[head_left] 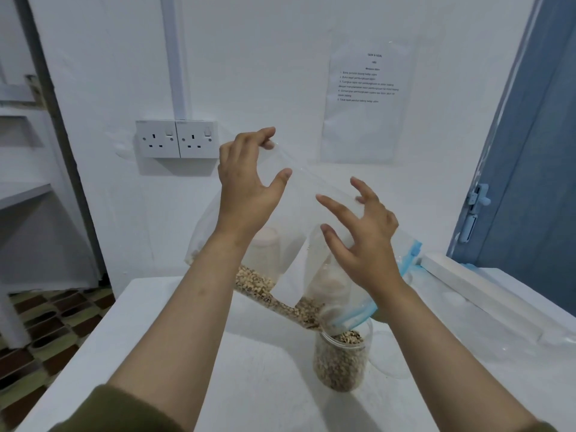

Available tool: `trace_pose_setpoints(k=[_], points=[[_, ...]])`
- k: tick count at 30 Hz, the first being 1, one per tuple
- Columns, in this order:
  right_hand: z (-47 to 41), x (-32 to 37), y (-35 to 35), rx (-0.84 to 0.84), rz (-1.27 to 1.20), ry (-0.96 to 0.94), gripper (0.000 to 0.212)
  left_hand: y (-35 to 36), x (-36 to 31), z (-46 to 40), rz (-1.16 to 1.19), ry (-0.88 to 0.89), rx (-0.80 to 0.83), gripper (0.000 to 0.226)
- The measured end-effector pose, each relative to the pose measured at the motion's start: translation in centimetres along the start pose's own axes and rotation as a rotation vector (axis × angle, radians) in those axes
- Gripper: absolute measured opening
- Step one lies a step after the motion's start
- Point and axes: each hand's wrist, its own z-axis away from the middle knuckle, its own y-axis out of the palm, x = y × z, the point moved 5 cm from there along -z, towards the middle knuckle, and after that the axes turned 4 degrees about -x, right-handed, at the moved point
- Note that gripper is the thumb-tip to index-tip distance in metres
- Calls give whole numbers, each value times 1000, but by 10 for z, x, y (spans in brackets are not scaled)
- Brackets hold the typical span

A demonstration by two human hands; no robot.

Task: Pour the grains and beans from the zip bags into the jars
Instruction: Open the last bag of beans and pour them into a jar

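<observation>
Olive sleeves sit lowest in view, both bare forearms reaching up over the white bench. Left hand is raised, its fingers curled and pinching the upper corner of a clear zip bag. Right hand has its fingers spread and bent, gripping the bag lower down from behind. Below both sets of fingers the bag slopes down, beans sliding along its bottom fold to the blue zip mouth, which rests in the open jar. That jar stands on the bench beneath the right wrist, nearly full of beans.
</observation>
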Motion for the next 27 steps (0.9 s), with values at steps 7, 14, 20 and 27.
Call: trace_pose_setpoints(k=[7,14,20,27], points=[[-13,0,1,67,-40,-41,47,0,0,0,-5,5,9,54],[-12,2,3,51,-66,-65,49,-1,-1,0,-11,18,15,52],[-10,1,2,35,-58,-67,51,-2,-1,-1,-14,27,13,52],[-9,1,0,13,-78,-47,51,-1,-4,-3,-15,37,6,51]])
